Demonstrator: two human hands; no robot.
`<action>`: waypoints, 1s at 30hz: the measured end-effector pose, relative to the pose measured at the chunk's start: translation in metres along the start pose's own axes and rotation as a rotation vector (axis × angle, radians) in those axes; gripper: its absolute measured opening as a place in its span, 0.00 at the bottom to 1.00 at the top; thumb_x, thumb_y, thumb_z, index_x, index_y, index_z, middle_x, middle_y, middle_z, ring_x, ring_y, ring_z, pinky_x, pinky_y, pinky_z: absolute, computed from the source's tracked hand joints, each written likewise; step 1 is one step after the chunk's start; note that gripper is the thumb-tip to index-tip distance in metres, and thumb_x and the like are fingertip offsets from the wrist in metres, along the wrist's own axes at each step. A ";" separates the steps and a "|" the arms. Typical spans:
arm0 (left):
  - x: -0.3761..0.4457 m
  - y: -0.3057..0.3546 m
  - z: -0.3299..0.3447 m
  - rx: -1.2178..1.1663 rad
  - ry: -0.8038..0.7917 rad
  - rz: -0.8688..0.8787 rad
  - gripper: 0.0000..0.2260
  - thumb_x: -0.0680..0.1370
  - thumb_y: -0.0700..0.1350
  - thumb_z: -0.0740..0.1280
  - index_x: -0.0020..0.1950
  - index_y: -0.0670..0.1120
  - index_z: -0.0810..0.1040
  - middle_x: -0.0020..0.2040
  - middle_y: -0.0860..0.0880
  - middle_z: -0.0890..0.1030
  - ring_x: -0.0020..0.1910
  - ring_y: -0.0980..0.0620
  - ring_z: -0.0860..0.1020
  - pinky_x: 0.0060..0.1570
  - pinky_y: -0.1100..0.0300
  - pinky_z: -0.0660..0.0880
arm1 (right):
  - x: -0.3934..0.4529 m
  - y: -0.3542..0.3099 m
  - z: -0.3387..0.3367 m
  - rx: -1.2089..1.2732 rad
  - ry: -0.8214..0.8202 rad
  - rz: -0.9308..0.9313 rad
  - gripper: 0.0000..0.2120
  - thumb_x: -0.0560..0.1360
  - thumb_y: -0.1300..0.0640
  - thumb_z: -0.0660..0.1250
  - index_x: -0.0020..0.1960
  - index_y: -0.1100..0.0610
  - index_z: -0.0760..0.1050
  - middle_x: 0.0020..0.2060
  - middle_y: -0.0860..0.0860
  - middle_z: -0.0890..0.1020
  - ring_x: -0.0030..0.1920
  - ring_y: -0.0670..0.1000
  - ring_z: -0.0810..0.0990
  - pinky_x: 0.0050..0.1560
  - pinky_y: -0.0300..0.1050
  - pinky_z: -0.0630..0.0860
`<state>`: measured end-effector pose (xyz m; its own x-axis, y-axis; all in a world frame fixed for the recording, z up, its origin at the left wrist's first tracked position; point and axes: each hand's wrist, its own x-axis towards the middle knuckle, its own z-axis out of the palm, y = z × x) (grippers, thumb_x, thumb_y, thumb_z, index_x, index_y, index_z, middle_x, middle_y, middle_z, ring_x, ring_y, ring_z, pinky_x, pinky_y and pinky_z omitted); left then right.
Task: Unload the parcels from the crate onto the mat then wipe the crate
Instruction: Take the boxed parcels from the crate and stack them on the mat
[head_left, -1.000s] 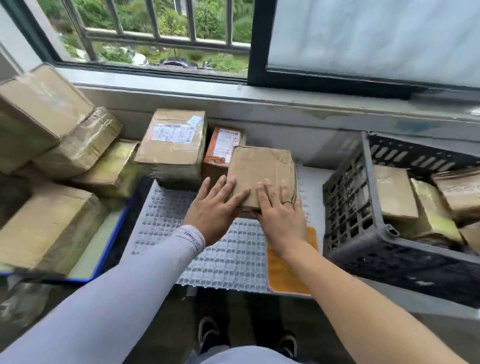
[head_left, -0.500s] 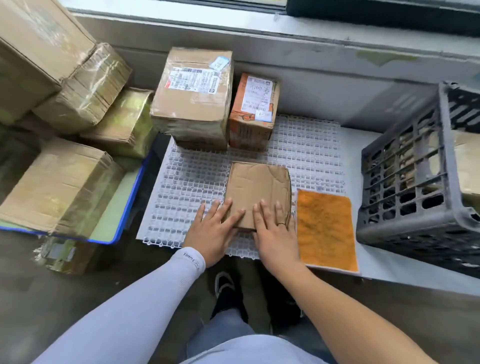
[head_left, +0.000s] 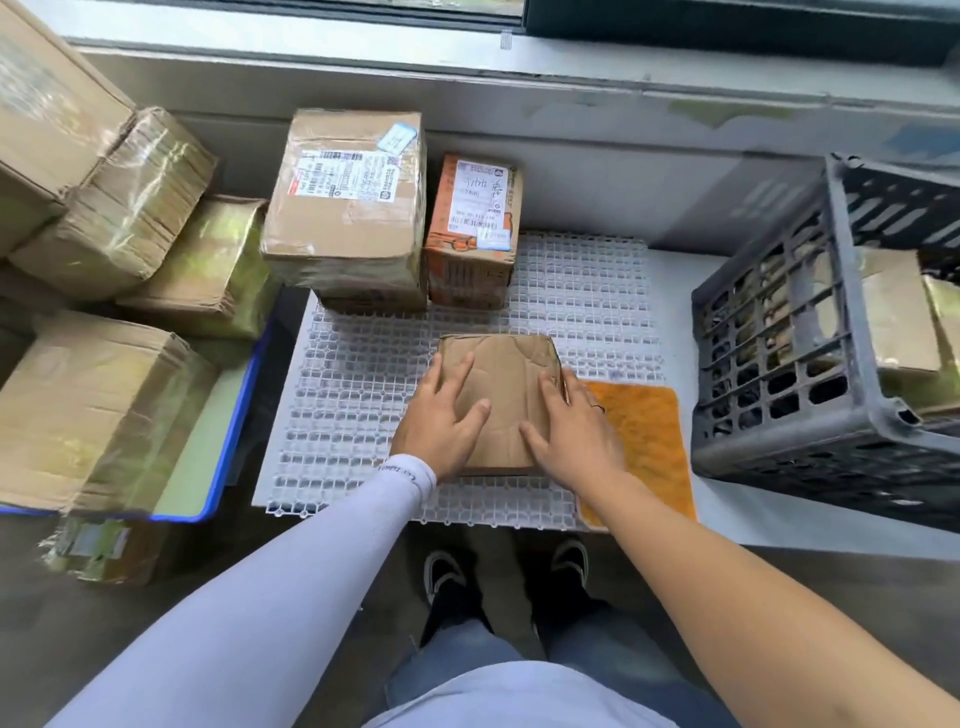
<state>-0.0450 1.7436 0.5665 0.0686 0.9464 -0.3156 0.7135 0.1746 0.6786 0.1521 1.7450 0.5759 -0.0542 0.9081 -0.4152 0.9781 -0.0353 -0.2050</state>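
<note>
The white lattice mat (head_left: 571, 291) lies on the surface, with the dark crate (head_left: 769, 364) just to its right holding more parcels (head_left: 898, 312). A flat brown parcel (head_left: 501, 395) rests on the mat's near half, beside an orange cloth (head_left: 644, 431). Left hand (head_left: 441, 415) and right hand (head_left: 571, 431) lie on it, fingers spread.

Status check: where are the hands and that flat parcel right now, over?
Both hands, left hand and right hand, flat on the flat parcel, on the white mat. Crate not empty. Orange cloth beside parcel.
</note>
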 end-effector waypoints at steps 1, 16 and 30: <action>0.002 0.004 -0.001 -0.055 0.007 -0.033 0.30 0.83 0.58 0.63 0.83 0.63 0.56 0.85 0.51 0.48 0.83 0.47 0.55 0.78 0.48 0.58 | 0.003 0.000 -0.002 0.019 -0.017 0.012 0.37 0.82 0.36 0.57 0.85 0.47 0.46 0.84 0.54 0.47 0.83 0.59 0.51 0.78 0.57 0.60; 0.012 0.023 -0.009 -0.423 0.007 -0.247 0.37 0.72 0.51 0.70 0.81 0.60 0.63 0.82 0.56 0.63 0.79 0.52 0.63 0.79 0.47 0.60 | 0.030 -0.007 -0.018 0.272 -0.161 0.061 0.46 0.79 0.46 0.70 0.84 0.45 0.41 0.84 0.53 0.43 0.82 0.61 0.56 0.77 0.59 0.61; 0.032 0.016 -0.042 -1.002 -0.094 -0.599 0.33 0.81 0.69 0.57 0.80 0.50 0.66 0.68 0.51 0.76 0.62 0.47 0.77 0.62 0.40 0.74 | 0.036 -0.003 -0.021 0.502 -0.096 0.099 0.48 0.74 0.56 0.76 0.84 0.44 0.51 0.81 0.50 0.60 0.77 0.57 0.65 0.72 0.54 0.69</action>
<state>-0.0607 1.7882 0.5948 -0.0111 0.6239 -0.7814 -0.2165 0.7614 0.6110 0.1514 1.7867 0.5800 -0.0074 0.8489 -0.5286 0.7636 -0.3365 -0.5510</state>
